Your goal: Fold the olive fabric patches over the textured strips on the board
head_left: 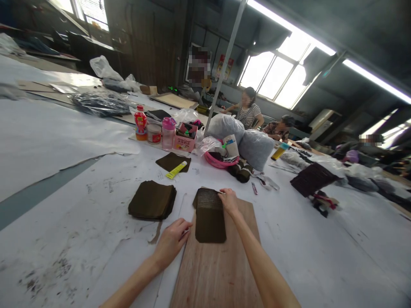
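Observation:
A dark olive fabric piece [210,224] lies on a wooden board [218,273]; a paler, streaked band crosses its upper part. My right hand [229,201] is at the upper right corner of this piece, fingertips closed on its edge. Whether a small tool is also between those fingers is too small to tell. Beside the lower left of the fabric, my left hand [175,235] rests at the board's left edge, fingers loosely bent and apart, holding nothing. Left of the board sits a stack of similar fabric pieces [151,200].
Beyond the stack, a yellow tube [176,170] lies on another fabric piece [163,161]. Farther back stand a red-capped bottle [140,124], a pink-lidded cup [168,134], a pink box [184,143] and a pink basket [213,161]. Stuffed bags [257,147] and co-workers are behind.

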Motion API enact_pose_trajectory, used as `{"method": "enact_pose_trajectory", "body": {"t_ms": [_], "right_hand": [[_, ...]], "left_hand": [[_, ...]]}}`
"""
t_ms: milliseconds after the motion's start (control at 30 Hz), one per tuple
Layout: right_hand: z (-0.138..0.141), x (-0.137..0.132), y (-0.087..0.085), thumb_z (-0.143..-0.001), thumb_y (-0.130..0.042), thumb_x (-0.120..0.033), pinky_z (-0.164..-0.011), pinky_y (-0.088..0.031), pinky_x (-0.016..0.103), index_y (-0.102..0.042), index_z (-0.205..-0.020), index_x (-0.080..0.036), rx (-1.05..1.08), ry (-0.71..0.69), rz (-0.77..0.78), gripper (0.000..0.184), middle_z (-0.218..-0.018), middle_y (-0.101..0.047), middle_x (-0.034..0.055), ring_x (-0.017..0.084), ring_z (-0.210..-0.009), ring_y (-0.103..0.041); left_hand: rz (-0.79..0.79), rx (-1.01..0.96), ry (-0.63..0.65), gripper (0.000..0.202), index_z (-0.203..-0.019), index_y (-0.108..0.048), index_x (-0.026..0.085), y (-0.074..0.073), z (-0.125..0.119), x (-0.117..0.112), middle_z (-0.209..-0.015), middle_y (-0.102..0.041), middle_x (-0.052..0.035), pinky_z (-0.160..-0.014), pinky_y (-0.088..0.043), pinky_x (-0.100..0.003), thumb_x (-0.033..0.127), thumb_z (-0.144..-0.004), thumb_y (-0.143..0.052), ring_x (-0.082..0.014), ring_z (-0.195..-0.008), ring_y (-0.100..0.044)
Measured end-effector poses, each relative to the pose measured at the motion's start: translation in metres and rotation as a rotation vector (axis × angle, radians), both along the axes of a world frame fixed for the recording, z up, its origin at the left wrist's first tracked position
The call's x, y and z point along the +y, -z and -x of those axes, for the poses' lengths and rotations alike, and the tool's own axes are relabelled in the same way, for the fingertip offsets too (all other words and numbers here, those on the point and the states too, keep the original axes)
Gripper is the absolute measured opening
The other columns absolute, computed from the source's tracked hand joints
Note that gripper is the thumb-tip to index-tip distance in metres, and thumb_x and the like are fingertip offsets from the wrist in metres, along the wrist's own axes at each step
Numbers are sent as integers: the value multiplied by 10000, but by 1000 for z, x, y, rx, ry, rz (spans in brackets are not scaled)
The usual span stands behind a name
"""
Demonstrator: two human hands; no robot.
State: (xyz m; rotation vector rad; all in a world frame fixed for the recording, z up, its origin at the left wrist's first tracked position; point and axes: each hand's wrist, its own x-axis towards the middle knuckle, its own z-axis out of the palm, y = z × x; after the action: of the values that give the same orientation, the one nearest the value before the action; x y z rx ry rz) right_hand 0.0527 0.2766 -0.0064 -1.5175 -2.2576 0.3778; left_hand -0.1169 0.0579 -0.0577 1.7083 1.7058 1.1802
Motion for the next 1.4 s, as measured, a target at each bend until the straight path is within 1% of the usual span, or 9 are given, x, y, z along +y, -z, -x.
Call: {"method": "enact_pose_trajectory", "body": {"t_ms": [267,467,667,900,967,1033,1167,1300,1400], "right_hand": [[2,22,10,-837,-566,-238,-790,-433,269,-715,-861,-200,-3,-113,70,155,-901,-678,39,165,-832,-597],[-1,22,-1,-804,-527,-219,-768,-427,271,-676,-780,-199,66,-157,71,152,-858,-672,28,159,-789,-581],[-19,-6,-37,-805,-490,-317,-706,-450,274,-645,-789,-203,198,-239,66,193,-753,-664,12,164,-714,-590],[-47,-73,-99,-815,-518,-345,-713,-462,277,-634,-820,-219,275,-284,18,171,-773,-678,11,172,-726,-622],[-54,-94,-116,-815,-529,-350,-688,-458,275,-633,-810,-223,291,-279,-4,164,-744,-669,11,170,-693,-614],[-61,-114,-130,-814,-541,-355,-655,-447,269,-632,-793,-224,304,-275,-23,161,-701,-652,5,162,-648,-593],[-76,-149,-154,-820,-566,-389,-621,-434,252,-629,-783,-208,374,-296,28,196,-692,-627,2,142,-627,-559],[-99,-168,-171,-802,-622,-436,-598,-419,229,-632,-813,-192,564,-265,160,245,-717,-604,-1,125,-658,-539],[-119,-171,-167,-763,-671,-445,-590,-409,215,-637,-814,-189,659,-196,293,264,-692,-589,-22,103,-639,-515]], "left_hand": [[22,39,-4,213,-993,-629,245,8,1,1,-895,-612,-39,-763,-445,-275,230,-925,-428,-186,-840,-600],[28,28,2,211,-977,-634,243,4,2,2,-893,-616,-38,-757,-441,-278,234,-922,-430,-186,-832,-598],[0,8,-8,193,-956,-636,228,2,2,1,-859,-610,-32,-731,-436,-267,232,-906,-449,-172,-783,-592],[5,-42,-40,217,-1015,-638,212,3,4,2,-828,-609,-22,-655,-442,-259,332,-870,-529,-152,-708,-575],[-32,-129,-66,332,-1122,-602,206,-3,0,4,-936,-627,-41,-681,-470,-266,371,-834,-593,-165,-790,-599],[-113,-229,-82,532,-1255,-516,204,-12,-7,5,-1120,-608,-77,-793,-498,-301,396,-783,-669,-199,-982,-602],[-214,-423,-28,796,-1388,-371,221,-40,-32,5,-1337,-506,-117,-1036,-418,-419,404,-716,-759,-247,-1246,-493],[-116,-713,209,848,-1403,-351,211,-69,-62,-11,-1227,-592,-118,-1024,-432,-454,384,-701,-793,-262,-1174,-559],[60,-973,376,713,-1311,-430,186,-78,-84,-38,-1135,-651,-111,-916,-508,-401,370,-720,-785,-254,-1046,-636]]}}
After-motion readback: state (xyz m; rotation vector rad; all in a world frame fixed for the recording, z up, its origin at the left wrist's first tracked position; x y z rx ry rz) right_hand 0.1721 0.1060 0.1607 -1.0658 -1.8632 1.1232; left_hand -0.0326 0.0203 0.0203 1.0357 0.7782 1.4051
